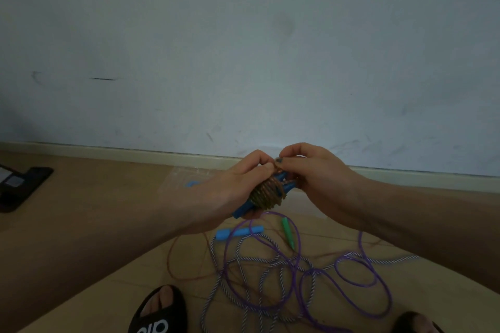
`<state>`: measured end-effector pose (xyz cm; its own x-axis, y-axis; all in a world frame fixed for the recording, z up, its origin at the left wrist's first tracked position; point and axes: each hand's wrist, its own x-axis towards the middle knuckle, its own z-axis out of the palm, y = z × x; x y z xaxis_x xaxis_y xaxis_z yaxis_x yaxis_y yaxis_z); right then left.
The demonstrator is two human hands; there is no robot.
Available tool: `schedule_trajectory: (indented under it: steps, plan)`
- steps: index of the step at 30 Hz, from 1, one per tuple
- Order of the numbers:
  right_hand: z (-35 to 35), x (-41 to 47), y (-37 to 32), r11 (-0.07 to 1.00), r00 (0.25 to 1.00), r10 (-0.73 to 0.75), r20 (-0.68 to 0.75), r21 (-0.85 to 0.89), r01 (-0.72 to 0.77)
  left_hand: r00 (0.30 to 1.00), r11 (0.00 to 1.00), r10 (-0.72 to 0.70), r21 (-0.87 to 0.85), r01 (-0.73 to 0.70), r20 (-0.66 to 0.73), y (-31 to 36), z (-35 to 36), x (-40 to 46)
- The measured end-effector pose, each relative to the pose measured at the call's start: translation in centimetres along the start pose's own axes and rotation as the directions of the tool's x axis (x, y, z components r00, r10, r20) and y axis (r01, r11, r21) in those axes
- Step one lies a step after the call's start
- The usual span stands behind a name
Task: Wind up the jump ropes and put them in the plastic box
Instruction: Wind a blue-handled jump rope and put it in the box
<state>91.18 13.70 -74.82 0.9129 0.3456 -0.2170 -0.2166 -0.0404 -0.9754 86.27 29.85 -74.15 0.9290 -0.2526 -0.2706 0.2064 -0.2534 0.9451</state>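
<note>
The winding of one rope is nearly finished, it seems. The left hand (232, 186) grasps the blue handles (243, 209) with the brownish rope (267, 193) coiled tightly around them, held up above the floor (94, 211). The right hand (311, 170) pinches the rope end at the top of the coil. The next move probably calls for tucking this end in. A purple rope (349, 273) and a striped rope (238, 259) lie tangled on the floor below. The clear plastic box (184, 176) stands behind the hands, near the wall.
</note>
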Motion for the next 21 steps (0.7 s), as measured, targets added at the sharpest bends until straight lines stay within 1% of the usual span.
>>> schedule_trajectory:
  steps: [2, 4, 5, 7, 9, 11, 12, 14, 18, 21]
  plan:
    - [-0.06, 0.08, -0.01, 0.999, 1.000, 0.001, 0.013, -0.049, 0.000, 1.000, 1.000, 0.013, 0.011, -0.012, -0.023, -0.22, 0.07, 0.17]
    - [-0.16, 0.03, 0.03, 0.983, 0.999, -0.033, -0.029, -0.184, 0.027, 0.997, 0.999, 0.032, 0.025, -0.030, -0.067, -0.40, -0.03, 0.36]
    - [-0.21, -0.04, 0.04, 0.963, 0.995, -0.076, -0.065, -0.262, 0.056, 0.995, 0.999, 0.041, 0.036, -0.038, -0.089, -0.36, -0.06, 0.44]
    - [-0.18, -0.24, -0.06, 0.908, 0.974, -0.202, -0.101, -0.392, 0.148, 0.992, 0.998, 0.051, 0.042, -0.047, -0.114, -0.23, 0.01, 0.51]
    - [-0.10, -0.45, -0.21, 0.814, 0.941, -0.334, -0.056, -0.520, 0.258, 0.990, 0.998, 0.064, 0.034, -0.061, -0.124, -0.24, 0.07, 0.60]
    - [0.02, -0.50, -0.15, 0.737, 0.916, -0.401, -0.021, -0.601, 0.309, 0.987, 0.997, 0.072, 0.048, -0.066, -0.143, -0.34, -0.01, 0.75]
    - [0.06, -0.51, -0.10, 0.730, 0.913, -0.407, -0.030, -0.611, 0.305, 0.986, 0.997, 0.070, 0.054, -0.063, -0.148, -0.37, -0.03, 0.83]
    - [0.14, -0.53, -0.14, 0.773, 0.926, -0.368, -0.083, -0.581, 0.255, 0.987, 0.996, 0.063, 0.069, -0.053, -0.151, -0.38, 0.01, 0.83]
    - [0.28, -0.67, -0.54, 0.906, 0.968, -0.177, -0.179, -0.414, 0.089, 0.979, 0.986, 0.066, 0.160, -0.035, -0.192, -0.53, 0.17, 0.91]
    - [0.38, -0.68, -0.79, 0.943, 0.972, -0.082, -0.219, -0.332, 0.004, 0.976, 0.978, 0.090, 0.203, -0.048, -0.200, -0.54, 0.16, 1.00]
